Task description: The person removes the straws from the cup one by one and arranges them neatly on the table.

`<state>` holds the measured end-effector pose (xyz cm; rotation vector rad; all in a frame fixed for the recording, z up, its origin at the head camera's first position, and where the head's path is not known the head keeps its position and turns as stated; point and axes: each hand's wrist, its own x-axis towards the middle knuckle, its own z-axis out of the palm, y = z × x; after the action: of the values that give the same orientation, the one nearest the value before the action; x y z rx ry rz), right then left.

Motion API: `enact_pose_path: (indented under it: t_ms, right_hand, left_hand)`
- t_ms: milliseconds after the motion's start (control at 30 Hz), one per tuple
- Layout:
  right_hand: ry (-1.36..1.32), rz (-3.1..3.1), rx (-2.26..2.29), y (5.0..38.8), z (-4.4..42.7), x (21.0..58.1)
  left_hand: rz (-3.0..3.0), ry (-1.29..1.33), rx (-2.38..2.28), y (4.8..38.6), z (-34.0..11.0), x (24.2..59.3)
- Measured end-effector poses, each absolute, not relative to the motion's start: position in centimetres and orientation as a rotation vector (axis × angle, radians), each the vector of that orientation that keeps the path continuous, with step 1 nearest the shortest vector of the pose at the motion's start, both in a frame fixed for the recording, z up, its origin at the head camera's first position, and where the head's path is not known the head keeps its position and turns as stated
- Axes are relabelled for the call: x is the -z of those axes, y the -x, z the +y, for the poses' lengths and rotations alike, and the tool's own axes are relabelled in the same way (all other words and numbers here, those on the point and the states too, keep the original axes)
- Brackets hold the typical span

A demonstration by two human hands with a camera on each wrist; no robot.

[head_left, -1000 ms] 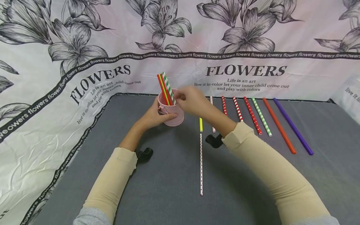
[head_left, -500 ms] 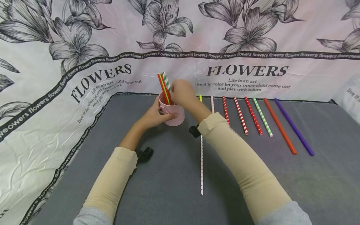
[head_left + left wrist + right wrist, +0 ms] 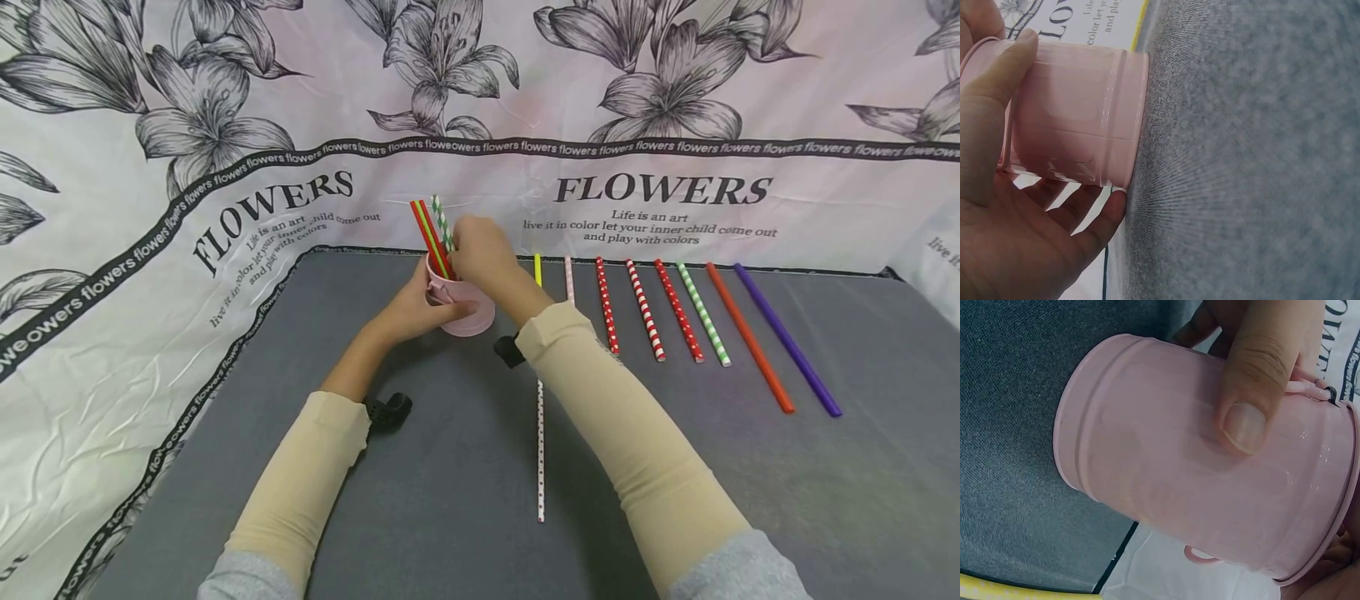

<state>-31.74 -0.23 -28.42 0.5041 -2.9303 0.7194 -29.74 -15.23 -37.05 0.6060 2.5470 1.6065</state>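
Observation:
A small pink metal bucket (image 3: 474, 319) stands on the table with several straws leaning out of its mouth. My left hand (image 3: 411, 315) grips its side, the thumb lying across the front; in the left wrist view the fingers wrap underneath. Red straws (image 3: 420, 223) with a yellow-green one between them tilt left, and a green-and-white striped straw (image 3: 438, 215) rises beside them. At the bucket's right rim is my right hand (image 3: 486, 257), bent down against the striped straw. Its fingertips are hidden, so whether they pinch a straw cannot be seen.
To the right lies a row of straws: yellow (image 3: 537, 268), pale pink (image 3: 569, 279), red dotted and striped, green striped (image 3: 703, 315), orange (image 3: 750, 337) and purple (image 3: 787, 340). A white dotted straw (image 3: 541, 454) lies nearer me, partly under my right forearm. Flowered cloth (image 3: 450, 179) hangs behind.
My right hand has moved left, over the bucket's mouth. The red and yellow-green straws now lean further left, apart from the striped one. My left hand keeps its grip on the bucket.

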Motion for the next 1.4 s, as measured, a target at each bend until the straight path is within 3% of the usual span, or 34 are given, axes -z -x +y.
enact_pose_path:
  t_ms: [1400]
  right_hand:
    - [-0.614,-2.755,-1.278,30.5,2.1,28.2]
  left_hand:
    - [2.536,-0.646,-1.621,29.8,-15.2,37.2]
